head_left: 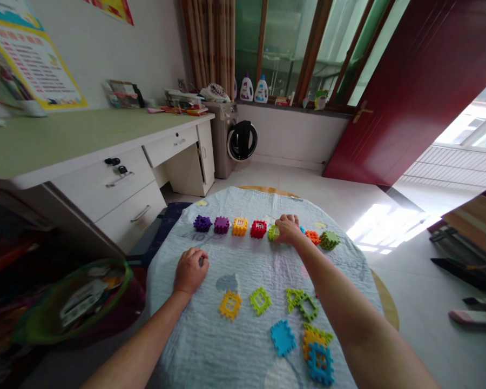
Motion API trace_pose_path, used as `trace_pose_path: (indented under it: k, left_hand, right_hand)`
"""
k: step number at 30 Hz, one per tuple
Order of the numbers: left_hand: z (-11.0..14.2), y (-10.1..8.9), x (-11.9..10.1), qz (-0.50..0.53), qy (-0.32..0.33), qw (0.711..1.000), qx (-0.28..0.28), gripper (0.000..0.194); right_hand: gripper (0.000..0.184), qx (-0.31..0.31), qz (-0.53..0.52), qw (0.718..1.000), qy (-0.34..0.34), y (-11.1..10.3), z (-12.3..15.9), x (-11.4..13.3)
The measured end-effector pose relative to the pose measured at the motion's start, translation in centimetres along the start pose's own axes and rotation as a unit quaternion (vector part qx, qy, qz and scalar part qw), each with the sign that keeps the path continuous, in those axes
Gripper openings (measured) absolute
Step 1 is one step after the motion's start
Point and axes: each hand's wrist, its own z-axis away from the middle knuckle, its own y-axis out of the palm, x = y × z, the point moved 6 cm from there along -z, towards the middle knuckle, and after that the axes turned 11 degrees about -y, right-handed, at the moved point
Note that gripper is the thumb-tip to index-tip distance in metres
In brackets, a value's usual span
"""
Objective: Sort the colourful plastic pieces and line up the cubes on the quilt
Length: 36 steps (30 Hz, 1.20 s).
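Observation:
On the cloth-covered round table (243, 270) a row of plastic interlocking blocks crosses the far half. My right hand (288, 229) is closed at the light green block (272, 233), covering part of it. From left to right before it are a dark purple block (202, 223), a purple block (221, 225), a yellow block (240, 227) and a red block (258, 229). Beyond my hand show a sliver of blue, an orange piece (312, 236) and a green stack (329, 240). My left hand (191, 269) rests on the cloth, fingers curled; a dark spot shows at its fingertips.
Loose flat pieces lie nearer me: a yellow square (230, 305), a light green square (260, 300), green frames (306, 307), a blue square (283, 337), and a yellow and blue pile (319, 362). A desk (105, 129) and a basket (76, 302) stand left.

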Motion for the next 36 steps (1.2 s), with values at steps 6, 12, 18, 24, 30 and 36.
trace_pose_path:
  k: [6,12,18,24,30,36]
  left_hand:
    - [0.0,-0.1,-0.1,0.002,-0.002,1.000,0.000,0.011]
    - [0.1,-0.1,-0.1,0.002,-0.001,1.000,-0.003,0.011]
    - [0.0,0.2,0.1,-0.008,0.002,1.000,-0.006,0.012]
    - [-0.1,0.4,0.2,-0.017,0.012,1.000,-0.005,0.014]
    - [0.0,0.4,0.2,-0.019,0.013,1.000,-0.006,0.014]
    - [0.1,0.4,0.2,-0.021,0.005,1.000,-0.008,0.014]
  right_hand:
    - [0.049,0.011,-0.004,1.000,-0.004,1.4,-0.8,0.0]
    - [0.062,-0.046,-0.024,0.998,0.023,-0.6,0.8,-0.4]
    - [0.050,-0.124,-0.108,0.985,0.043,-1.1,8.3,-0.4]
    - [0.042,-0.033,-0.188,0.982,0.008,3.8,16.2,1.9]
    - [0.046,0.021,-0.167,0.986,0.016,5.6,18.0,4.1]
    - [0.037,0.018,-0.159,0.987,0.021,5.5,17.0,4.5]
